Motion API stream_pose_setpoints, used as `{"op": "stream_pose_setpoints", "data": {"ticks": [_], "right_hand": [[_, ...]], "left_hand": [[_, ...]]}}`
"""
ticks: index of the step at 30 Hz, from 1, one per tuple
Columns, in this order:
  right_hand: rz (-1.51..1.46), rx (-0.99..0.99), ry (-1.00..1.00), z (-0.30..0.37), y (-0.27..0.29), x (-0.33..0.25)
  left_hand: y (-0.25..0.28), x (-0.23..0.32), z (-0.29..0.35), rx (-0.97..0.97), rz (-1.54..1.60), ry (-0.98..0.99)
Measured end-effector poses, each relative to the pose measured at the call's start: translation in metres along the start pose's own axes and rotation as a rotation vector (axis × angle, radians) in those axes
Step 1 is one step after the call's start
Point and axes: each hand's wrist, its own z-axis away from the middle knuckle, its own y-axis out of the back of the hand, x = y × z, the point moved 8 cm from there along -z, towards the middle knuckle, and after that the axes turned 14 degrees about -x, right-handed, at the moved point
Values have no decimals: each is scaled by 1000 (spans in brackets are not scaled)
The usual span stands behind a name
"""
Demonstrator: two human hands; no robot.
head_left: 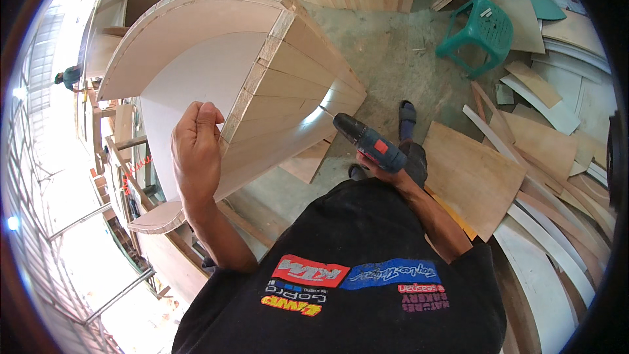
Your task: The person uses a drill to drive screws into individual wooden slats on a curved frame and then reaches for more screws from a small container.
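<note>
Two hands: both on work at the curved plywood cabinet point(262, 85).
Left hand point(195, 151): fingers curled over the cabinet's edge.
Right hand point(386, 169): fingers wrapped around the blue drill point(367, 141), bit at cabinet's lower corner.

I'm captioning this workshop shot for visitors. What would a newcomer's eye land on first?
First the big curved plywood cabinet filling the upper left, with the left hand gripping its front edge. Next the blue cordless drill in the right hand at centre, its bit aimed at the cabinet's side. Then the green plastic stool at upper right, above scattered plywood offcuts on the floor.
</note>
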Motion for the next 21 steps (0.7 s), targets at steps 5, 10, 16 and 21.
{"op": "stream_pose_setpoints", "data": {"ticks": [5, 10, 16, 21], "right_hand": [[216, -6, 101, -4, 7, -2], [165, -74, 118, -25, 37, -79], [408, -247, 44, -39, 57, -64], [568, -143, 150, -39, 52, -80]], "left_hand": [[-3, 13, 2, -12, -79, 25], [-4, 16, 5, -3, -115, 18], [-4, 14, 6, -5, -74, -48], [11, 6, 4, 68, 72, 42]]}}
